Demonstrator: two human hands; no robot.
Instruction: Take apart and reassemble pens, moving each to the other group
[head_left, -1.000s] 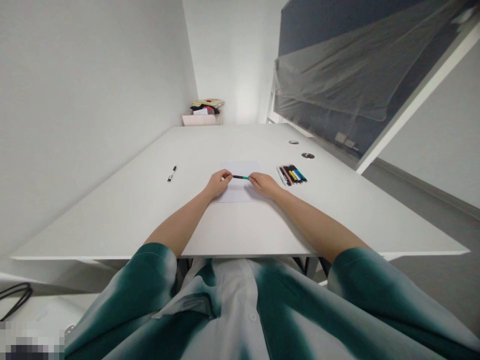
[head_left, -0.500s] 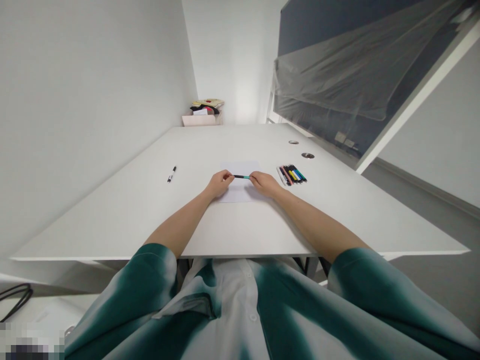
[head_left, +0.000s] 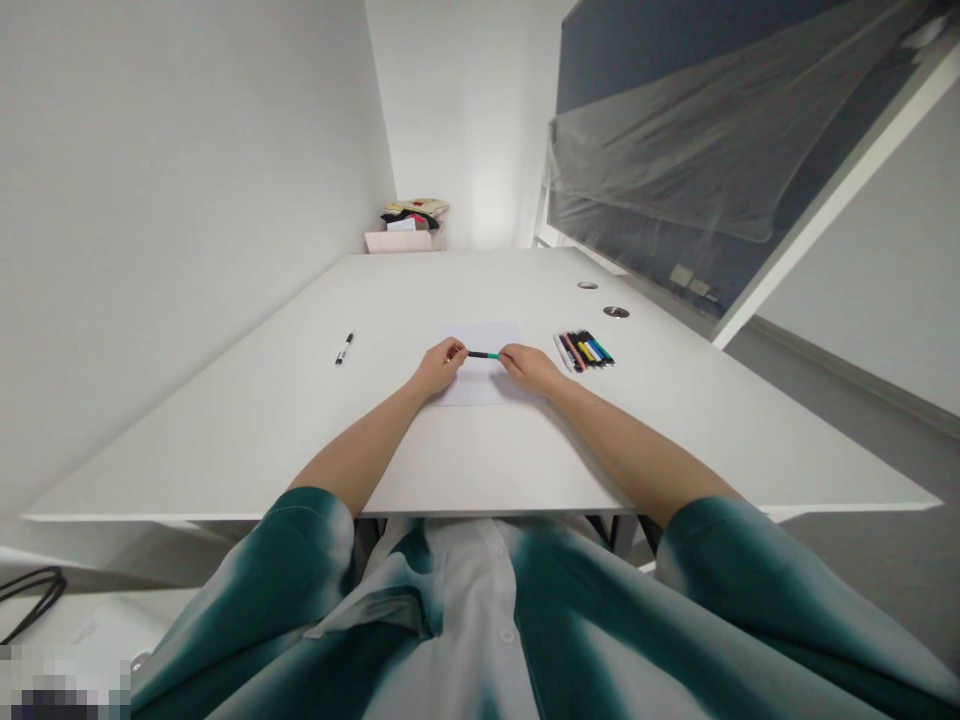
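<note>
A black and green marker (head_left: 482, 355) lies level between my hands, above a white sheet of paper (head_left: 480, 392). My left hand (head_left: 439, 367) is closed on its black end, and my right hand (head_left: 531, 369) pinches the green end. The tips of the marker are hidden by my fingers. Just right of my right hand, several pens and markers (head_left: 585, 351) in different colours lie side by side in a row. A single black and white pen (head_left: 344, 349) rests apart on the left.
The white table (head_left: 480, 470) runs to a far wall, where a light pink box (head_left: 397, 241) holds folded cloth. Two round metal-rimmed fittings (head_left: 616, 312) sit in the tabletop at the right. A dark panel (head_left: 675, 150) under plastic sheeting stands beyond the right edge.
</note>
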